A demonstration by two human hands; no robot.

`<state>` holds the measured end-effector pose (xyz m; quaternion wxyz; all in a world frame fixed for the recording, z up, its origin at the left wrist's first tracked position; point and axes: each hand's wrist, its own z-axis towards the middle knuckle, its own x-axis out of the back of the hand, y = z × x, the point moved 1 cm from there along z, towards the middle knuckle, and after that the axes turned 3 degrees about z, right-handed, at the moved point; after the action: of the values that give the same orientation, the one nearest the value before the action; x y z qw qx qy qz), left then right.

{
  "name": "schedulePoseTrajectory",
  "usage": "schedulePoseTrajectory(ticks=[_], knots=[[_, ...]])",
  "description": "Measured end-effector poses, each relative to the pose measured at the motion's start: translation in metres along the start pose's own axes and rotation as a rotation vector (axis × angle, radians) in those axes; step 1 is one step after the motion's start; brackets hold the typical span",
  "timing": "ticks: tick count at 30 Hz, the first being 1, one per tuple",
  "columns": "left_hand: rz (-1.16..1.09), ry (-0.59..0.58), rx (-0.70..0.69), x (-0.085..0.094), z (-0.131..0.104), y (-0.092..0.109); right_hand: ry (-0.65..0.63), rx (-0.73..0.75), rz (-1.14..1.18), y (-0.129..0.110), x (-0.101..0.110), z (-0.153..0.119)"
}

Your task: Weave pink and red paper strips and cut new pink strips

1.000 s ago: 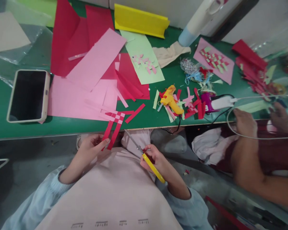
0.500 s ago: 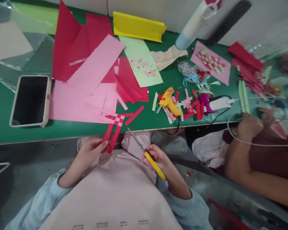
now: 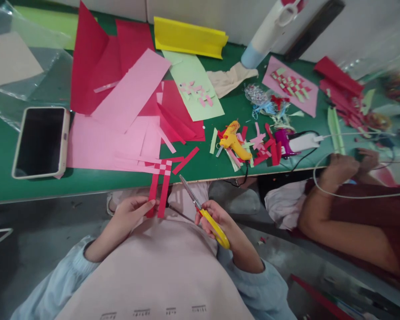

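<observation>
Green table (image 3: 0, 189) spreads ahead of the left hand (image 3: 131, 211), which pinches a red tail (image 3: 154, 187) of the weave (image 3: 161, 170), whose checks (image 3: 164, 166), just beyond, look interlaced but whose long tails are as yet unwoven, while the right hand (image 3: 218, 217) grips scissors (image 3: 214, 226)

A long green tabletop (image 3: 2, 180) runs across the scene from left to right, a thin pale band showing along its near edge toward the middle. Behind its far side stands a pale grey wall (image 3: 193, 12), with a thin upright seam (image 3: 147, 11) left of the middle. At the far right, a dark bar (image 3: 315, 31) slants beside the wall. The floor (image 3: 46, 253) is grey and blotchy; at the left, a bent white bar (image 3: 0, 230) enters the view above it. The light is soft and rather dim.
</observation>
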<state>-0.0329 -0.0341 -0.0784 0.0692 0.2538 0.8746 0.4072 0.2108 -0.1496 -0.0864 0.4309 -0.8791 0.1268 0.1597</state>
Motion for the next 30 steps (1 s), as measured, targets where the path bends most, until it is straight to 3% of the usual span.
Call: schedulePoseTrajectory(ticks=[8, 22, 30], knots=[[-0.086, -0.136, 0.044, -0.007, 0.005, -0.007, 0.023, 0.007, 0.041, 0.006, 0.005, -0.002], [-0.05, -0.201, 0.021, -0.013, 0.008, -0.02, 0.034, -0.071, 0.089, -0.001, 0.003, 0.001], [-0.224, -0.269, -0.005, -0.022, 0.012, -0.006, 0.057, -0.103, 0.08, -0.003, 0.002, -0.002]])
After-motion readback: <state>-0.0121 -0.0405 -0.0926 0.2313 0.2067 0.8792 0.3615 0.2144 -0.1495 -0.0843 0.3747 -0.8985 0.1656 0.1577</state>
